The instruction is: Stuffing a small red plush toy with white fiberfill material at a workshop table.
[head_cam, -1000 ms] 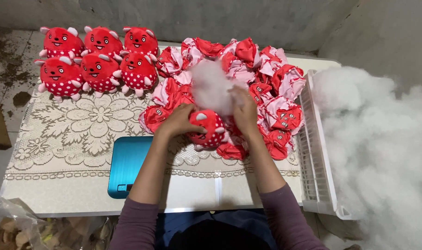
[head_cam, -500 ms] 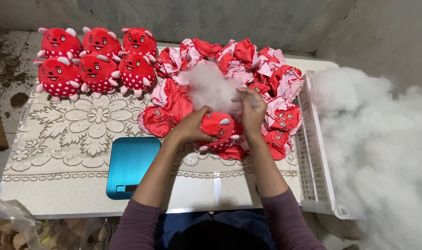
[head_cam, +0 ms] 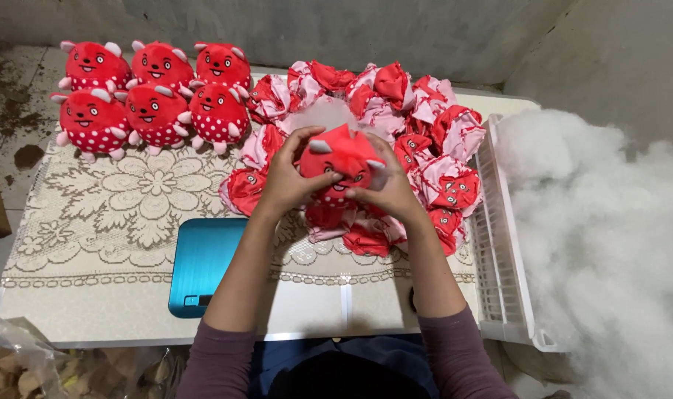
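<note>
Both of my hands hold one red plush toy [head_cam: 342,164] with white horns and a stitched face, lifted above the table's middle. My left hand [head_cam: 286,179] cups its left side. My right hand [head_cam: 387,188] grips its right and lower side. Behind the toy lies a clump of white stuffing [head_cam: 323,113] on a heap of unstuffed red and pink toy skins [head_cam: 418,125]. Several stuffed red toys [head_cam: 155,92] with white dots stand in two rows at the far left.
A teal flat scale [head_cam: 200,262] lies near the front edge by my left forearm. A lace cloth [head_cam: 115,207] covers the table. A white plastic rack [head_cam: 499,244] lines the right edge, with a big pile of white stuffing [head_cam: 602,236] beyond it.
The toy has come up off the heap and turned face-up between my hands. My right hand has left the stuffing clump and now grips the toy.
</note>
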